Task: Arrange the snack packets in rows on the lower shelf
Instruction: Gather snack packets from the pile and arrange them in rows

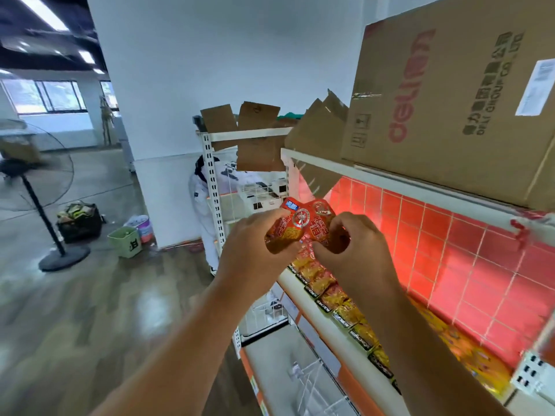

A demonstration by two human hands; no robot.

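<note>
- The left hand (255, 244) and the right hand (353, 250) are up in front of the shelves, close together; each has its fingers curled round part of a bunch of shiny red and orange snack packets (303, 223)
- The left hand grips the lower left side of the bunch; the right hand pinches the lower right side; the tops of the packets stick up above both hands
- The bunch is in the air, above the far end of the cream metal shelf board (318, 322), and does not touch it
- A row of yellow snack packets (345, 312) lies along the front edge of that board, side by side, from just under the hands back toward the camera; more yellow packets lie behind the row, but they are blurry
- Behind the packets is a red tiled back panel (450, 250)
- On the shelf above sits a big brown cardboard box (444, 94) with red letters on its side
- Off to the left on the wooden floor stand a black standing fan (42, 205), a small green bin (124, 241) and a black crate (79, 223) full of stuff
- A person in white clothes (199, 205) stands past the far shelf rack
</note>
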